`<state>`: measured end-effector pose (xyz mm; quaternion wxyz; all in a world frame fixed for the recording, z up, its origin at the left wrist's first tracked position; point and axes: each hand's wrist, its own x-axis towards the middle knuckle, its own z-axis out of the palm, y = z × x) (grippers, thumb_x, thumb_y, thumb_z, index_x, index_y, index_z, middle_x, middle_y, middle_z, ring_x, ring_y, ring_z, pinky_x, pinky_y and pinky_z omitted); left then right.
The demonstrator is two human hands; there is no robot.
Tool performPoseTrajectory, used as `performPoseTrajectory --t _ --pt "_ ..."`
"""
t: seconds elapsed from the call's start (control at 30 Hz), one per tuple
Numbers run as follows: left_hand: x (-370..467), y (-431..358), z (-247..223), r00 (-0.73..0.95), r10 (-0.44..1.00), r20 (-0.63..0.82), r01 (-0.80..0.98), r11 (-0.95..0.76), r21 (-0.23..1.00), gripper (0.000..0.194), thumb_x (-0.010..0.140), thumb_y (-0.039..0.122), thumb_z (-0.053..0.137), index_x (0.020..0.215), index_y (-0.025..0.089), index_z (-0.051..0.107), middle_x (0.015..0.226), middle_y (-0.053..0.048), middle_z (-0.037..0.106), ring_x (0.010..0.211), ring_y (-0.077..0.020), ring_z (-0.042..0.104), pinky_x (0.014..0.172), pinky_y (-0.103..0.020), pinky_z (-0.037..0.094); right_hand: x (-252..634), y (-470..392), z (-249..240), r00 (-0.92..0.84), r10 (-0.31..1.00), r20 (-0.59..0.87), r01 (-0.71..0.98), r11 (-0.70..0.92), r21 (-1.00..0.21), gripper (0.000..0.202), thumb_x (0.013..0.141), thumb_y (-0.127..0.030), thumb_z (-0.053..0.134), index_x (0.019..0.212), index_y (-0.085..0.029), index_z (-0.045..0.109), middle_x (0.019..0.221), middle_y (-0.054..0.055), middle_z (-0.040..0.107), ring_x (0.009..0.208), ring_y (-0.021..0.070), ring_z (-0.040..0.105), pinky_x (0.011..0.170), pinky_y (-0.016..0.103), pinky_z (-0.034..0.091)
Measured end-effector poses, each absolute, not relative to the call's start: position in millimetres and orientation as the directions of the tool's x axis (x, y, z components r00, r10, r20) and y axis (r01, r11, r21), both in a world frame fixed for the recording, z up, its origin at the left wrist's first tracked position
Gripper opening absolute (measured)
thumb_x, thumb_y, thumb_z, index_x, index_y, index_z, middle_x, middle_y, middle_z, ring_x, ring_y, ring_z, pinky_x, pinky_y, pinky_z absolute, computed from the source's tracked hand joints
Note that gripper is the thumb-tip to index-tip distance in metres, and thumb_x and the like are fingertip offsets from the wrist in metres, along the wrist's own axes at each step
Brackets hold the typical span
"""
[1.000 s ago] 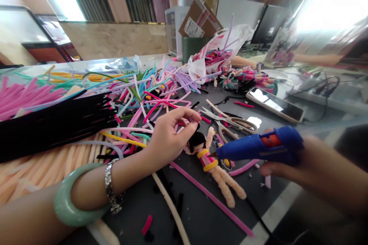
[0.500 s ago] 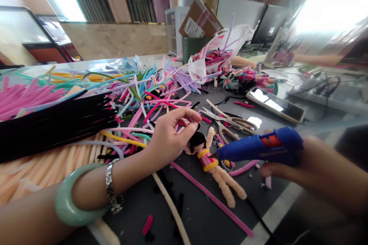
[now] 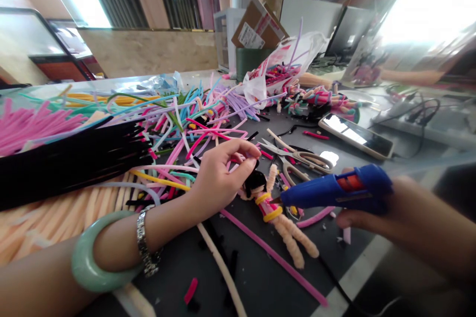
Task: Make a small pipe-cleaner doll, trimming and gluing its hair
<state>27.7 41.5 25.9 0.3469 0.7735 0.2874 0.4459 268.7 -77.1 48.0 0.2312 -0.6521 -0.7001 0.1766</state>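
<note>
A small pipe-cleaner doll [image 3: 273, 213] with black hair, a pink body, yellow bands and peach limbs lies on the dark mat. Its head is beside the fingertips of my left hand [image 3: 223, 173], which are pinched together at a dark bit by the hair; what they grip is too small to make out. My right hand [image 3: 401, 218] is wrapped round a blue hot glue gun [image 3: 334, 190], whose nozzle points left at the doll's body, at or very near it. Open scissors [image 3: 301, 161] lie just behind the doll.
Black pipe cleaners [image 3: 74, 163] and peach ones [image 3: 74, 223] lie in bundles on the left. Loose coloured stems [image 3: 208, 129] spread behind my left hand. A phone [image 3: 355, 133] lies at the right, finished dolls [image 3: 323, 99] behind it. Another person's arm [image 3: 409, 76] shows far right.
</note>
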Motion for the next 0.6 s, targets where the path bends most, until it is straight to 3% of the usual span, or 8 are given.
performPoseTrajectory --t 0.33,0.6 --pt "28.5 41.5 26.5 0.436 0.752 0.493 0.145 -0.6 0.787 0.01 0.079 0.013 0.055 0.082 0.017 0.063 0.081 -0.003 0.065 0.075 -0.0153 0.062 0.062 -0.025 0.049 263.1 -80.6 54.6 0.0 0.999 0.043 0.848 0.023 -0.529 0.055 0.064 -0.078 0.055 0.065 -0.027 0.074 0.062 0.002 0.072 0.057 0.0245 0.066 0.054 0.033 0.049" --pt "26.8 40.9 26.0 0.439 0.758 0.483 0.145 -0.59 0.794 0.01 0.08 0.013 0.055 0.083 0.017 0.063 0.081 -0.002 0.064 0.075 -0.0139 0.061 0.064 -0.025 0.049 265.2 -81.0 51.0 -0.01 0.993 0.117 0.876 0.065 -0.478 0.059 0.064 -0.081 0.05 0.067 -0.027 0.073 0.061 0.0 0.072 0.055 0.0237 0.065 0.051 0.032 0.048"
